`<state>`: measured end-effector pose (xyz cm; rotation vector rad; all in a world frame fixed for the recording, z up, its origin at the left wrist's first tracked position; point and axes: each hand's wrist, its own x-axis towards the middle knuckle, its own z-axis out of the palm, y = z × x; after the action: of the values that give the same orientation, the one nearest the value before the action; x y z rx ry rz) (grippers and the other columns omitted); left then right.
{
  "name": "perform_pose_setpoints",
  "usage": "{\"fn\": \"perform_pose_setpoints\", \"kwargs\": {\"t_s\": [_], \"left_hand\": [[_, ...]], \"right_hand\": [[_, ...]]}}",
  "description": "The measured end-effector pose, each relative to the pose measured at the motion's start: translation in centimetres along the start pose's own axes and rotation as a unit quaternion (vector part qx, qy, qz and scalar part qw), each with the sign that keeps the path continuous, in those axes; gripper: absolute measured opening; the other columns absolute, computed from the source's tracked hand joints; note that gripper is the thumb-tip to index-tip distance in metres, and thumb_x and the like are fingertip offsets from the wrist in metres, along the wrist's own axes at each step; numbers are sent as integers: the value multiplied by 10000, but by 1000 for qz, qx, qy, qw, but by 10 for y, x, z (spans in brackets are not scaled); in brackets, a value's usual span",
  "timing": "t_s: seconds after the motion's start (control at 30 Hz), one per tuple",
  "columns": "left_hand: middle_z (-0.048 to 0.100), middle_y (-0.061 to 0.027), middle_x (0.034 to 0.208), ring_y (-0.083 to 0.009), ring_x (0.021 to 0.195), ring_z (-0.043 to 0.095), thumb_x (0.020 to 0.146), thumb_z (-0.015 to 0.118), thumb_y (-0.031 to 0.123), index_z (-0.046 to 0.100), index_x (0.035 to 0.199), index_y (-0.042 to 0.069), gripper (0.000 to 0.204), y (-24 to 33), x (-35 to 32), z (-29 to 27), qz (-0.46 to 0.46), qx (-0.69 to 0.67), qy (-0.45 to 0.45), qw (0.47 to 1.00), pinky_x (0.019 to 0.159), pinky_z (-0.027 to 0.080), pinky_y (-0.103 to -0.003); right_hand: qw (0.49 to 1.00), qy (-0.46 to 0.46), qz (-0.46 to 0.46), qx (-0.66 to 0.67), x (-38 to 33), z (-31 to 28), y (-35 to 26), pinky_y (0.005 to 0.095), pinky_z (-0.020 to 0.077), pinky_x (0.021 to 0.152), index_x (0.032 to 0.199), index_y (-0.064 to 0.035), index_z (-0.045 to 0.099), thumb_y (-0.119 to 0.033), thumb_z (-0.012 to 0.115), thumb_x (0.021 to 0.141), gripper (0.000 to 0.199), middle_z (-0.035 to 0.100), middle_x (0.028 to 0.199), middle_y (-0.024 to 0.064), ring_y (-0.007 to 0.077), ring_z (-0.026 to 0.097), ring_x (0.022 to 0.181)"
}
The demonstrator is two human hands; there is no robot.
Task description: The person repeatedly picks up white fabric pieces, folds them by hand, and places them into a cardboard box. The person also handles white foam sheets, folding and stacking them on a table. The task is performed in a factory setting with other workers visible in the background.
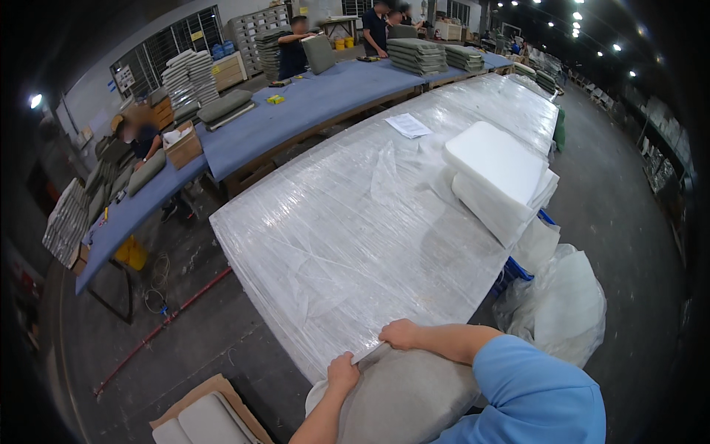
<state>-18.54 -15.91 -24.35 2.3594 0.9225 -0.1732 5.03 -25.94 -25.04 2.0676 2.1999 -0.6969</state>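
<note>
A plump light-grey cushion (414, 396) rests against my body at the near end of a plastic-wrapped table (333, 259). My left hand (342, 372) is closed on the cushion's far left edge. A little further right, my right hand (400, 334) pinches the same far edge, with its knuckles by the table's end. Between the two hands the fabric edge is drawn fairly straight. My fingertips are partly hidden, curled over the cloth.
White foam pads (495, 166) are stacked on the table's right side, with a paper sheet (408, 126) beyond. A clear plastic bag (569, 303) stands at right. Cushions in an open carton (211, 422) lie lower left. Several people work along a blue table (310, 96).
</note>
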Motion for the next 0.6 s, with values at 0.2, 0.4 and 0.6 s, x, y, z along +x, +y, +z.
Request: {"fn": "perform_pose_setpoints", "kwargs": {"t_s": [0.2,0.4,0.6], "left_hand": [[699,-289,1139,-454,1105,662,958,587,279,609,1224,72,337,5,2,5,-130,-121,-13,984,930,510,-534],[710,-251,1186,-426,1158,661,999,544,453,703,1151,67,445,-6,17,8,-138,-53,-129,980,982,511,-495],[732,-232,1121,-415,1096,689,1008,525,402,705,1111,69,392,18,17,26,-205,-34,-31,978,927,521,-506]], "right_hand": [[963,-161,212,45,53,-17,-27,450,591,827,1033,-35,775,-120,614,904,223,754,1110,180,319,735,1043],[883,-73,362,289,58,13,-47,486,570,879,1025,-19,759,-221,614,963,256,751,1071,218,369,721,1050],[876,78,366,304,54,32,-45,511,538,919,1107,-37,692,-270,571,992,287,719,1094,253,426,686,1061]]}}
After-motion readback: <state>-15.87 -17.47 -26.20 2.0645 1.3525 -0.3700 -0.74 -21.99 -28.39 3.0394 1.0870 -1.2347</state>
